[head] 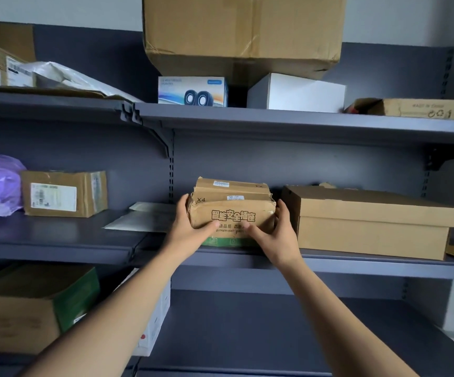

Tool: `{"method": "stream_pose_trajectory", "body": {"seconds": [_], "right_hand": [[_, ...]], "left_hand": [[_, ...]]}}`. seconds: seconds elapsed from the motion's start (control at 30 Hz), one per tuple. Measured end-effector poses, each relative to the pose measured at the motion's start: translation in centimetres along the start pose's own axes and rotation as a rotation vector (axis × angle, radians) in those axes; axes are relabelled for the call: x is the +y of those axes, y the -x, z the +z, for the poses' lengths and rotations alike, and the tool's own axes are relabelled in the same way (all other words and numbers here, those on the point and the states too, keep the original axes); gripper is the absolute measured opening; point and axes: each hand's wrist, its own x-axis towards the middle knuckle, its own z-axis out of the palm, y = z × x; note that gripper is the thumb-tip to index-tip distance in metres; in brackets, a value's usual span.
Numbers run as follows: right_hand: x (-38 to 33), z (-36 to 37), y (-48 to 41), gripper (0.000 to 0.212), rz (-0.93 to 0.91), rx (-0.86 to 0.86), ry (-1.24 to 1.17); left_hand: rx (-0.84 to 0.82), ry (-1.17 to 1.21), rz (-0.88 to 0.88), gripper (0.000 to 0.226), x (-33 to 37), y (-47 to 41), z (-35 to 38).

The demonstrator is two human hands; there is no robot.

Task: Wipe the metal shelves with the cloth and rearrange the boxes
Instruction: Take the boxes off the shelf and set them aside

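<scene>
On the grey metal shelf (329,261), both hands (190,229) clasp a crumpled cardboard box (232,210).

One camera only, worn on person's head. Faces grey metal shelves (274,121) straight on, tipped little bit down. Very near: both bare arms come in from bottom edge and reach middle shelf. Wide lens bends shelf edges near corners. At picture centre: crumpled brown box (232,213), with left hand (190,227) at its 9 o'clock, right hand (277,232) at its 3 o'clock. At 12 o'clock, big carton (242,31) cut off by top edge. At 6 o'clock, lowest shelf board (247,336).
</scene>
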Motion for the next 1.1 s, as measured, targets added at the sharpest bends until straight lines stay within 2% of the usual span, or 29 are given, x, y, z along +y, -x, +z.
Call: {"method": "stream_pose_trajectory", "body": {"seconds": [0.17, 0.37, 0.5, 0.67, 0.83, 0.93, 1.03, 1.1], "right_hand": [[-1.4, -0.3, 2.1, 0.108, -0.015, 0.076, 0.008], [-3.9, 0.5, 6.2, 0.098, -0.048, 0.173, 0.069], [-6.7, 2.5, 9.2, 0.078, -0.074, 0.245, 0.054], [-9.8, 8.0, 13.9, 0.092, -0.075, 0.162, 0.077], [-12.5, 14.1, 17.8, 0.091, -0.075, 0.063, 0.020], [-12.7, 16.8, 20.0, 0.089, -0.048, -0.038, 0.028], [-11.9, 18.6, 21.2, 0.089, -0.006, -0.101, 0.037], [-11.3, 19.4, 21.3, 0.088, 0.022, -0.125, 0.045]], "left_hand": [[-0.008, -0.031, -0.025, 0.106, -0.3, 0.8, -1.5], [-0.015, 0.016, 0.047, 0.098, -0.2, 3.3, -4.6], [-0.041, 0.071, 0.100, 0.091, 0.3, 6.0, -8.3], [-0.052, 0.074, 0.098, 0.078, -0.5, 8.7, -15.3], [-0.031, 0.060, 0.015, 0.096, -2.5, 11.7, -21.3], [-0.043, 0.062, -0.050, 0.098, -4.4, 13.2, -23.4], [-0.054, 0.067, -0.118, 0.092, -6.7, 14.2, -24.4], [-0.071, 0.076, -0.138, 0.080, -8.2, 14.4, -24.4]]}}
